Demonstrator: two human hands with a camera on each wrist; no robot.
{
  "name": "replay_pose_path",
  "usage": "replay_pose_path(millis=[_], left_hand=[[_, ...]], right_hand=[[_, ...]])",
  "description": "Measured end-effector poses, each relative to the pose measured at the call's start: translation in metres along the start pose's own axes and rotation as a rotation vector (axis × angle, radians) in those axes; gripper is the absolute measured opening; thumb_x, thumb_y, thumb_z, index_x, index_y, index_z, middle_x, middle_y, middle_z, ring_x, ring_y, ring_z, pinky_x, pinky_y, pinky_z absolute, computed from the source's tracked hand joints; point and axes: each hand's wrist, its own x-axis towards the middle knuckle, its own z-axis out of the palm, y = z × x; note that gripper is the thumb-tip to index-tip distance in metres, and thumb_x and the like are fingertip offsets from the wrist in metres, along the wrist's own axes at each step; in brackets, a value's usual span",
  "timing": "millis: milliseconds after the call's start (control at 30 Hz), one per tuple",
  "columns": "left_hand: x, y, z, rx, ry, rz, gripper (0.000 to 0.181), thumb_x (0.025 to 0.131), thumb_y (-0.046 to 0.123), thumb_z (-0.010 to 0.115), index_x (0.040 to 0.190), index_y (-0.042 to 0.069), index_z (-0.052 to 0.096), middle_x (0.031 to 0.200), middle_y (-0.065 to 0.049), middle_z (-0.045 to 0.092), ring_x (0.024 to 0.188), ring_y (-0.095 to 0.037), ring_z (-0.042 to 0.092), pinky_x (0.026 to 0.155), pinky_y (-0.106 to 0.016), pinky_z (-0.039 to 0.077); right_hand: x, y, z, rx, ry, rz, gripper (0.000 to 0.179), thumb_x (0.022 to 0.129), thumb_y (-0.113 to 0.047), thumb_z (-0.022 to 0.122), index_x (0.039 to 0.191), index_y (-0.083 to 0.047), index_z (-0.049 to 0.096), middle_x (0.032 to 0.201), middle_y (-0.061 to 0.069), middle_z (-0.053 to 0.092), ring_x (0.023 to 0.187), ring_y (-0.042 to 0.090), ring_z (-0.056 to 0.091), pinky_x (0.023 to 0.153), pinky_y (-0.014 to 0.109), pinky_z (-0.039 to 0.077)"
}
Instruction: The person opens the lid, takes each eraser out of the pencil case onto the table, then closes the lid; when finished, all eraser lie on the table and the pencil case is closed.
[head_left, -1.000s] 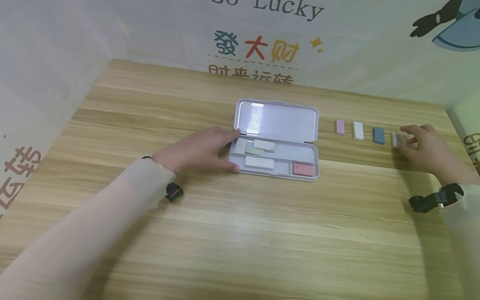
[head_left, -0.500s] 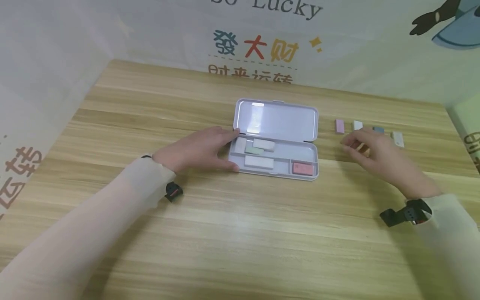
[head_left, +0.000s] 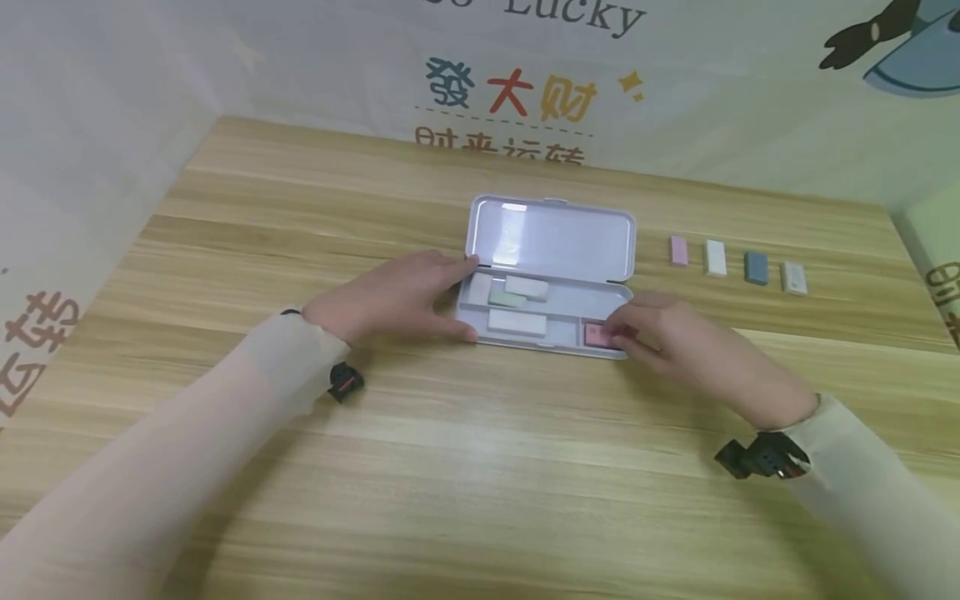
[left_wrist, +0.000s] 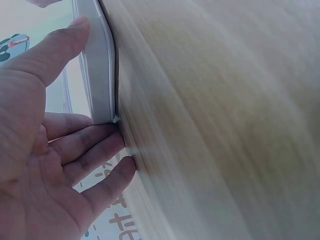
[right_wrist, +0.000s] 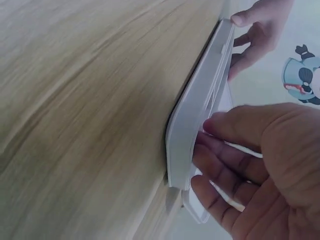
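Observation:
In the head view an opened white pencil case (head_left: 564, 343) lies on the table, its lid (head_left: 555, 237) folded back. My left hand (head_left: 393, 300) holds the case's left end, thumb on the front side and fingers toward the back corner; the left wrist view shows this thumb (left_wrist: 77, 32) on the wall. My right hand (head_left: 678, 354) reaches into the small right compartment and pinches the pink eraser (head_left: 597, 335) there. Its fingers cover the eraser's right part. In the right wrist view the case wall (right_wrist: 192, 125) hides the eraser between thumb and fingers.
Inside the case lie several white blocks, such as the front white one (head_left: 517, 322), and a pale green piece (head_left: 507, 298). Right of the case stand in a row a lilac eraser (head_left: 678, 251), a white one (head_left: 716, 258), a blue one (head_left: 756, 268) and a white-grey one (head_left: 793, 277).
My right hand has left the white-grey eraser at the row's right end and travelled left to the pink eraser in the case. My left hand has stayed on the case.

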Motion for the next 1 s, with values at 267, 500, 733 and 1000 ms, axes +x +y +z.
replay_pose_path(millis=[267,500,733,1000], left_hand=[[-0.0007,0.0008,-0.0019,0.012,-0.003,0.012,0.1,0.089,0.048,0.082,0.163,0.003,0.032,0.163,-0.017,0.047,0.151,-0.034,0.046,0.128,-0.048,0.038],[0.0,0.0015,-0.0013,0.009,-0.007,0.017,0.1,0.089,0.047,0.082,0.163,0.002,0.033,0.163,-0.017,0.047,0.151,-0.034,0.046,0.129,-0.047,0.037],[-0.0003,0.0012,-0.0008,0.006,0.0,0.021,0.1,0.089,0.048,0.082,0.163,0.003,0.033,0.164,-0.016,0.047,0.151,-0.033,0.045,0.129,-0.046,0.036],[-0.0009,0.0019,-0.0016,0.015,-0.006,0.006,0.102,0.089,0.05,0.081,0.163,0.002,0.032,0.165,-0.017,0.045,0.152,-0.033,0.044,0.13,-0.046,0.036]], right_hand=[[0.0054,-0.0059,0.0043,-0.008,-0.023,0.031,0.017,0.095,0.0,0.072,0.112,0.001,0.077,0.105,0.014,0.076,0.095,0.024,0.07,0.081,0.04,0.063],[0.0078,-0.0056,0.0084,0.011,-0.018,0.018,0.016,0.094,0.004,0.071,0.109,0.004,0.075,0.106,0.017,0.074,0.096,0.026,0.069,0.081,0.042,0.063],[0.0081,-0.0073,0.0073,0.023,-0.03,0.054,0.009,0.096,-0.001,0.069,0.104,-0.001,0.073,0.101,0.01,0.071,0.09,0.019,0.063,0.078,0.038,0.059],[0.0045,-0.0072,0.0066,0.008,0.005,-0.038,0.018,0.097,0.003,0.068,0.113,-0.005,0.069,0.1,0.007,0.071,0.093,0.02,0.065,0.08,0.041,0.06]])
